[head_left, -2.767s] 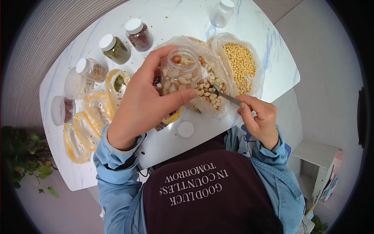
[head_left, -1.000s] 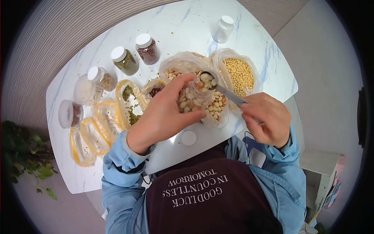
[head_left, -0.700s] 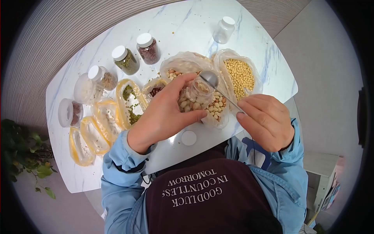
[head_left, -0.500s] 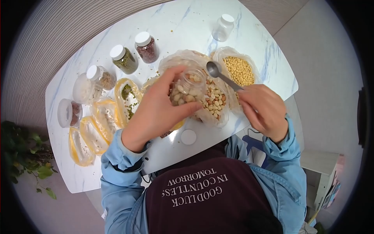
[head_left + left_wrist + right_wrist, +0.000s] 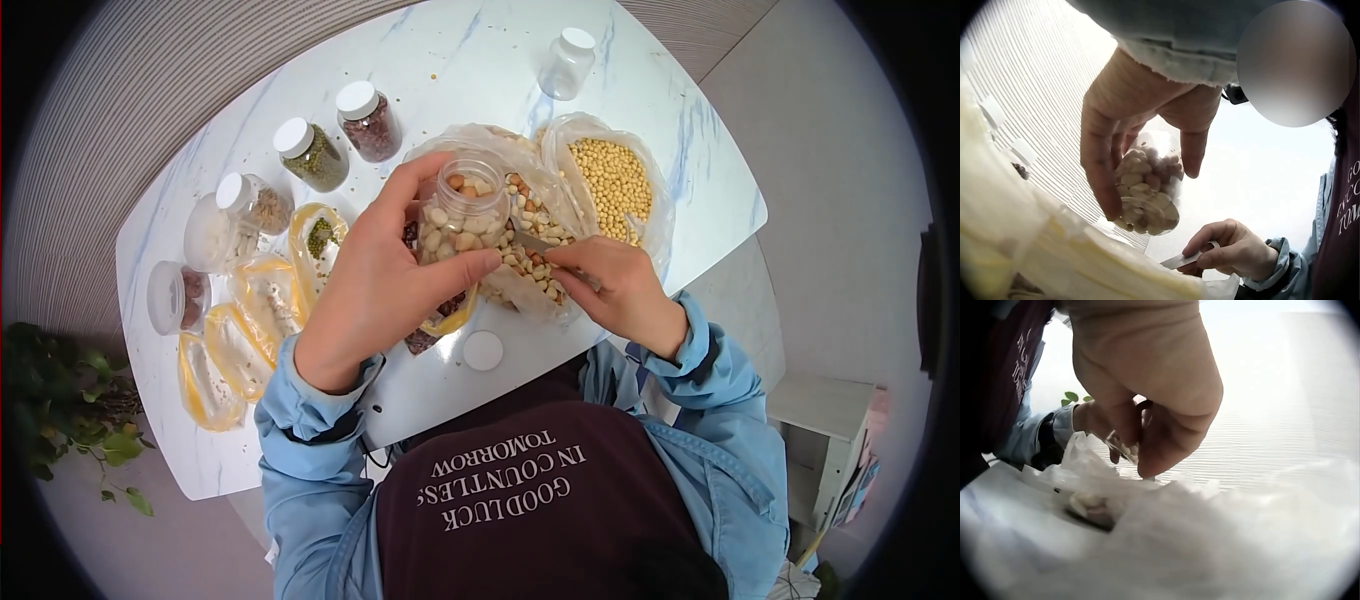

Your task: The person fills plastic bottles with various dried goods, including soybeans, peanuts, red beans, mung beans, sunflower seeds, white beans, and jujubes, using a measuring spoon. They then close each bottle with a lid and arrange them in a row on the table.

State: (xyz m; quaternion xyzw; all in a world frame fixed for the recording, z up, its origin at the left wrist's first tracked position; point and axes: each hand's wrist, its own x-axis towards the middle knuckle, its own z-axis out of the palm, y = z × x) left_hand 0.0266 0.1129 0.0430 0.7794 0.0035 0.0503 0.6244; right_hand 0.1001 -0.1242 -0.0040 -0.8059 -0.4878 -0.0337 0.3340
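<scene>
My left hand (image 5: 385,265) grips a clear, lidless jar (image 5: 464,215) filled nearly to its neck with peanuts, holding it over the bags. In the left wrist view the jar (image 5: 1147,194) sits between thumb and fingers. My right hand (image 5: 622,288) pinches the handle of a metal measuring spoon (image 5: 532,241). Its bowl is down among the peanuts (image 5: 545,283) in an open plastic bag and is hidden there. Close by in the right wrist view, the right hand (image 5: 1154,400) hangs just over the plastic bag (image 5: 1091,465).
Yellow soybeans (image 5: 612,180) fill a bag at the right. Lidded jars of red beans (image 5: 370,132) and mung beans (image 5: 318,165) stand at the back left. An empty capped jar (image 5: 567,68) stands far back. A white lid (image 5: 483,350) lies near the front edge; yellow-edged bags (image 5: 212,385) lie left.
The spoon has gone from the jar's mouth, where it tipped peanuts in, down into the peanut bag. My left hand has shifted slightly left with the jar.
</scene>
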